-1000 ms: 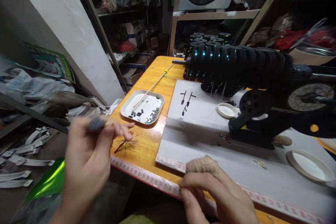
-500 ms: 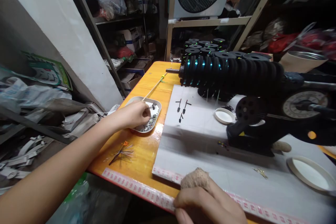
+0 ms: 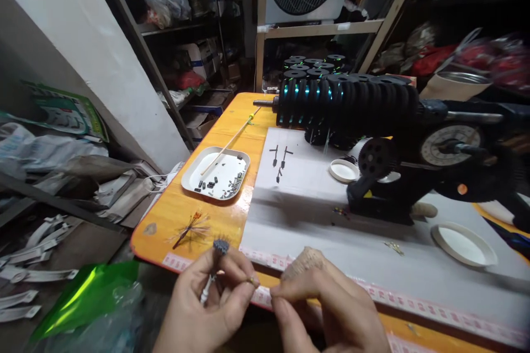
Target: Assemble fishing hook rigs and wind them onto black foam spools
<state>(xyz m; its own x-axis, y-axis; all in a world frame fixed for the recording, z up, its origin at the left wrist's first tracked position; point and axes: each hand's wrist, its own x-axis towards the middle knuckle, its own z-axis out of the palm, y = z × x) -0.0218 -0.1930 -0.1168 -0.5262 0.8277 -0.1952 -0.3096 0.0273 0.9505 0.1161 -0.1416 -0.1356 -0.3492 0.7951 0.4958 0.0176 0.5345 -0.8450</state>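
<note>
In the head view my left hand (image 3: 213, 303) is closed at the table's front edge. Its thumb and forefinger pinch a tiny brass-coloured piece (image 3: 252, 282). A grey bristly bunch (image 3: 221, 246) and a thin whitish stick (image 3: 207, 290) also show between its fingers; whether they are one thing I cannot tell. Just to the right, my right hand (image 3: 335, 309) is closed in a pinch, a tan wrap (image 3: 308, 262) around one finger. What its fingertips hold is too small or hidden. Beyond my left hand lies a bundle of thin wires (image 3: 192, 230) with orange tips.
A white tray (image 3: 192, 168) holds small black and metal bits and a thin stick (image 3: 227, 148). On the grey board (image 3: 281, 220) stand a black geared machine (image 3: 376, 160), a small white lid (image 3: 343, 170) and a larger one (image 3: 464, 245). A measuring tape (image 3: 397, 300) runs along the edge.
My left hand has left the white tray and come back towards me, beside my right hand, with the bristly bunch in it. My right hand stays about where it was.
</note>
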